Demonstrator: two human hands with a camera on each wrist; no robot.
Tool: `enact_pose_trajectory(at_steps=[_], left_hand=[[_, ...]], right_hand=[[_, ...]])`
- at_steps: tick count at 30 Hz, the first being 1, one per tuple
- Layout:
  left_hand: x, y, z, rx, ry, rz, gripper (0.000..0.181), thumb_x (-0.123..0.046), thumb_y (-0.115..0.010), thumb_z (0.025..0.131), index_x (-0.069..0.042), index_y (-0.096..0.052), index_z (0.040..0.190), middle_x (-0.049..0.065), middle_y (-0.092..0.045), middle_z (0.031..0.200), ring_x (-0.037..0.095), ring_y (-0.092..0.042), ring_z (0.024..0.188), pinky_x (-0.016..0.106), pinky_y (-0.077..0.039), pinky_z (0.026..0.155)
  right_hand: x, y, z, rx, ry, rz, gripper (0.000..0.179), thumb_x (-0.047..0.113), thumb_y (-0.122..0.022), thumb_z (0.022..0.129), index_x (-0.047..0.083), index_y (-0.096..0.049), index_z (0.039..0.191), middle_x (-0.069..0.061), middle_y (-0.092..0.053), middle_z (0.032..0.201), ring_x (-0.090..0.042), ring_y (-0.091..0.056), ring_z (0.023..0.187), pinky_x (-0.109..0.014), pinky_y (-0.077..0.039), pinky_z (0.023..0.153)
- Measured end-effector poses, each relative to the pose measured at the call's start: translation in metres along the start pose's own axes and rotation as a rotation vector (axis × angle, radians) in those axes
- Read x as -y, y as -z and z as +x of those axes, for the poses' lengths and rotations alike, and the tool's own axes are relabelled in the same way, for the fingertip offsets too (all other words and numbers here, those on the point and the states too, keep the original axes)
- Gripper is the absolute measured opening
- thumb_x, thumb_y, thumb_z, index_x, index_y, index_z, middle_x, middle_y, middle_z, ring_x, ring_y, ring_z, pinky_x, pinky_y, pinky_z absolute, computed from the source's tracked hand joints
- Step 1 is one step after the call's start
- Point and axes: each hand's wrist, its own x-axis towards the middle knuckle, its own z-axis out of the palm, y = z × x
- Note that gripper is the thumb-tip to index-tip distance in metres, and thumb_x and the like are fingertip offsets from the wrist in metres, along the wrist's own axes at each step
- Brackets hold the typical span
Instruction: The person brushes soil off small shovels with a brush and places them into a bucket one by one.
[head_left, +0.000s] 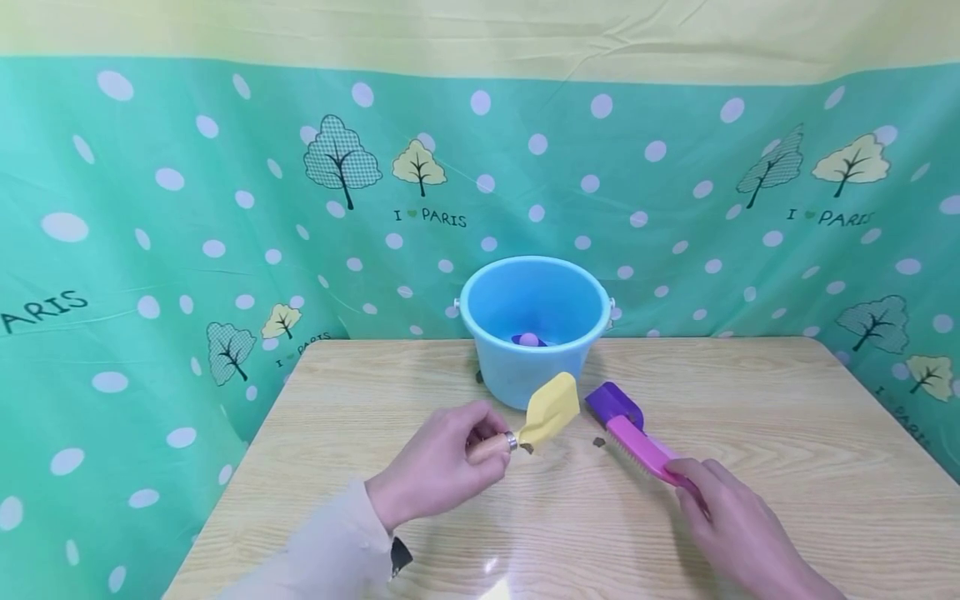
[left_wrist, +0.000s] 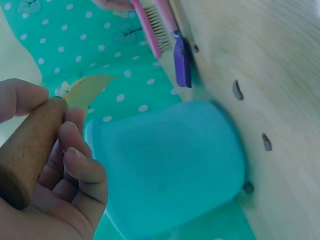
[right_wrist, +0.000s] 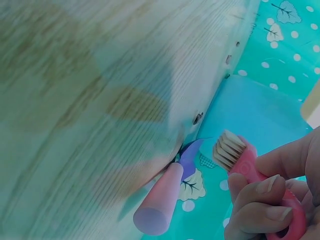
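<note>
My left hand (head_left: 442,462) grips a small yellow shovel by its wooden handle (left_wrist: 35,145); the yellow blade (head_left: 553,408) is raised and overlaps the bucket's lower front in the head view. Between its fingers and thumb, my right hand (head_left: 738,517) holds a pink brush (head_left: 641,447) with pale bristles. Beside and partly behind the brush, a purple shovel (head_left: 617,403) lies on the table, its pinkish handle (right_wrist: 162,195) showing in the right wrist view. Upright near the table's back edge stands a light blue bucket (head_left: 517,367).
Inside the bucket lies a purple thing with a pinkish knob (head_left: 528,340). Small dark stone-like bits dot the wooden table (head_left: 360,392), one (head_left: 598,442) near the purple shovel and another (left_wrist: 248,187) at the bucket's base. A green dotted curtain (head_left: 247,142) hangs behind.
</note>
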Motion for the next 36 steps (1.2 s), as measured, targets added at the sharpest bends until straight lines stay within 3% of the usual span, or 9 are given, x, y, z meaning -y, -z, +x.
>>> enact_pose_trajectory(at_steps=[6,12,20,30,36], left_hand=[[-0.007,0.011,0.006,-0.018,-0.025,-0.038,0.019,-0.006,-0.062,0.08,-0.018,-0.061,0.094,-0.011,-0.061,0.079,0.008,-0.055,0.066,0.025,-0.05,0.057],[-0.013,0.025,0.016,-0.081,0.032,-0.072,0.024,-0.006,-0.062,0.076,-0.018,-0.06,0.097,-0.005,-0.06,0.08,0.011,-0.055,0.066,0.028,-0.05,0.057],[-0.007,0.041,0.042,-0.15,0.047,-0.087,0.011,-0.015,-0.063,0.086,-0.017,-0.061,0.096,-0.002,-0.06,0.082,0.017,-0.054,0.067,0.031,-0.048,0.057],[-0.005,0.057,0.064,-0.15,0.074,-0.131,0.013,-0.023,-0.063,0.089,-0.013,-0.062,0.098,0.003,-0.062,0.084,0.021,-0.055,0.071,0.033,-0.049,0.062],[-0.003,0.061,0.08,-0.158,0.111,-0.086,0.016,-0.026,-0.062,0.088,-0.014,-0.062,0.098,0.003,-0.062,0.086,0.021,-0.055,0.074,0.034,-0.05,0.065]], right_hand=[[0.002,0.001,0.001,0.033,-0.016,-0.005,0.029,0.003,-0.064,0.085,0.012,-0.064,0.113,0.003,-0.054,0.083,-0.011,-0.044,0.066,-0.022,-0.035,0.052],[0.003,0.0,0.0,0.042,-0.016,-0.001,0.031,0.003,-0.065,0.085,0.011,-0.064,0.114,0.003,-0.055,0.084,-0.011,-0.045,0.067,-0.022,-0.036,0.054],[0.004,-0.001,0.0,0.052,-0.014,-0.001,0.032,0.003,-0.065,0.085,0.01,-0.063,0.116,0.002,-0.057,0.086,-0.011,-0.045,0.068,-0.022,-0.038,0.054],[0.002,-0.003,-0.002,0.053,-0.014,-0.007,0.033,0.003,-0.066,0.085,0.01,-0.063,0.117,0.002,-0.057,0.087,-0.011,-0.045,0.068,-0.023,-0.039,0.055],[0.001,-0.004,-0.002,0.045,-0.002,-0.007,0.034,0.003,-0.067,0.084,0.01,-0.063,0.117,0.003,-0.056,0.085,-0.01,-0.044,0.067,-0.022,-0.039,0.054]])
